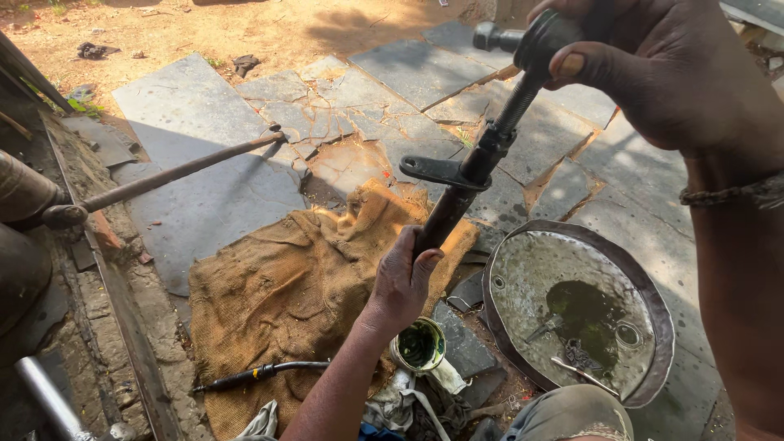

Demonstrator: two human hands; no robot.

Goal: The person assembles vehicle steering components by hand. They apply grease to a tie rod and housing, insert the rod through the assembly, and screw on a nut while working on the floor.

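A long dark greasy rod with a threaded upper part and a flat bracket clamped around its middle (469, 175) is held up slanted in front of me. My left hand (402, 282) grips its lower end, above a piece of brown sackcloth (286, 302). My right hand (653, 61) closes on the thick joint at its top end, where a short stud sticks out to the left.
A round metal pan (506, 278) with dark oily liquid and small tools lies at the right. A small tin of green grease (419, 345) and rags sit by my knee. A long rusty bar (175, 173) crosses the cracked stone slabs at left.
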